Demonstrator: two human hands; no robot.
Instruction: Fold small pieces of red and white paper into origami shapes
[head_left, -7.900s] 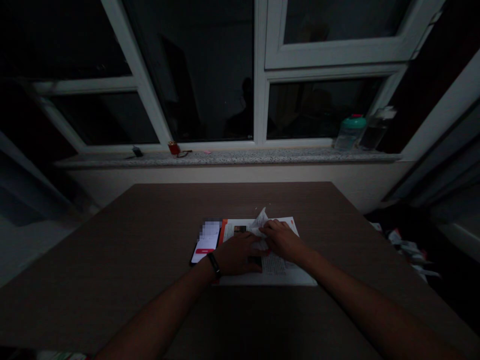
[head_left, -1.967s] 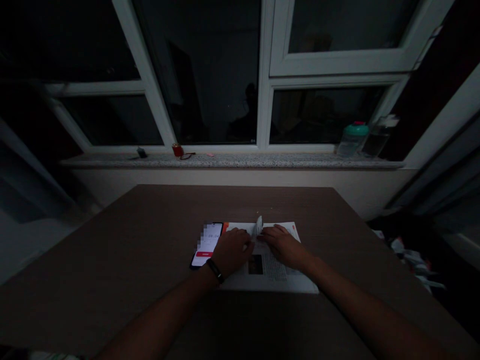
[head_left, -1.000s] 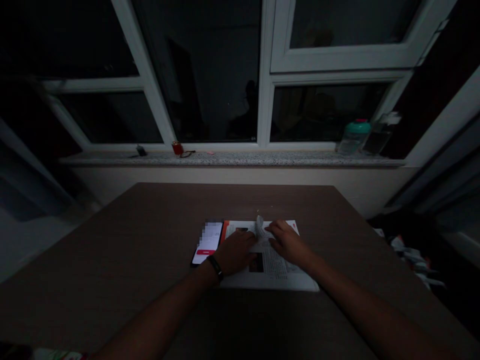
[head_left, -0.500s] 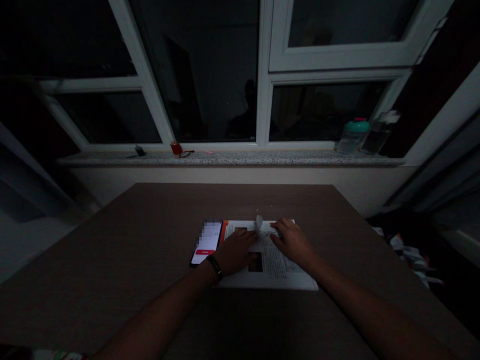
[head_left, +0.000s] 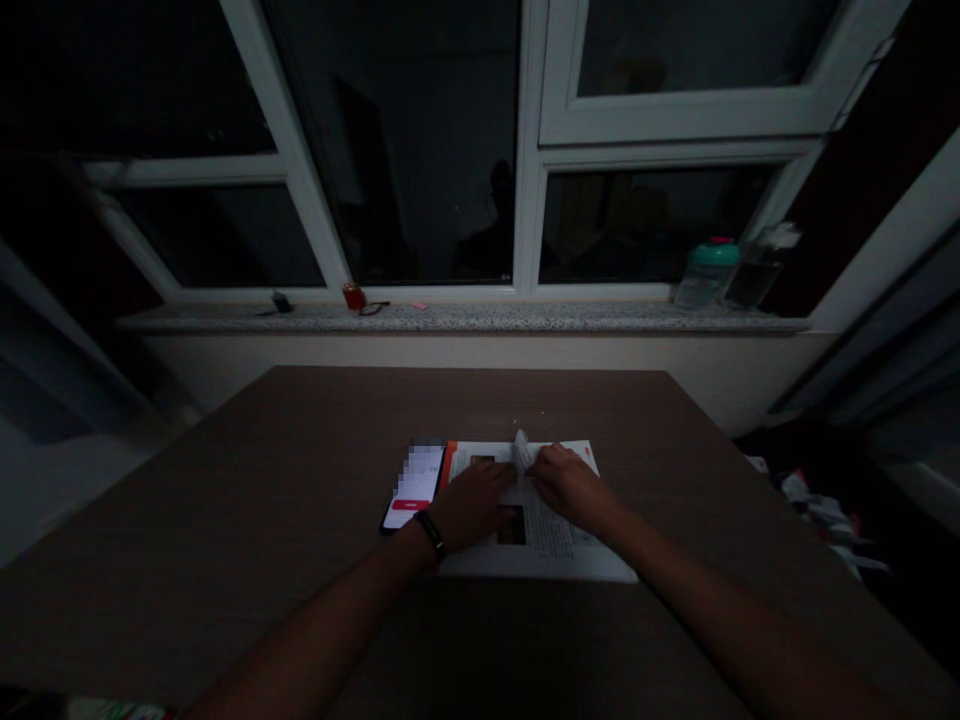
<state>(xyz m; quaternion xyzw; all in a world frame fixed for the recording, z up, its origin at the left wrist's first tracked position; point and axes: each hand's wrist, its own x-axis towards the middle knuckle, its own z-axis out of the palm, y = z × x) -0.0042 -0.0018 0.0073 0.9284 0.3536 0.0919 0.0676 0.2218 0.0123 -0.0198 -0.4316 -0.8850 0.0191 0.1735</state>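
A magazine or booklet (head_left: 551, 562) with printed text, pictures and an orange left edge lies flat on the brown table. From its middle a small pale piece of paper (head_left: 521, 447) sticks up between my hands. My left hand (head_left: 472, 503), with a dark band on its wrist, rests palm down on the pages, fingers stretched out and tips close to that paper. Curled in from the other side, my right hand (head_left: 571, 487) has its fingertips pressed together at the paper's base. Its exact grip is dim and partly hidden.
A phone (head_left: 412, 490) with a lit screen lies left of the magazine. Tiny white scraps (head_left: 543, 412) dot the table (head_left: 300, 480) beyond. On the stone sill (head_left: 480, 318) stand a teal-capped bottle (head_left: 705, 270), a clear bottle (head_left: 757, 265) and a small red item (head_left: 353, 296).
My right hand has moved left and its spread fingers have closed in at the upright paper. The paper leans a little differently. My left hand stays nearly in place.
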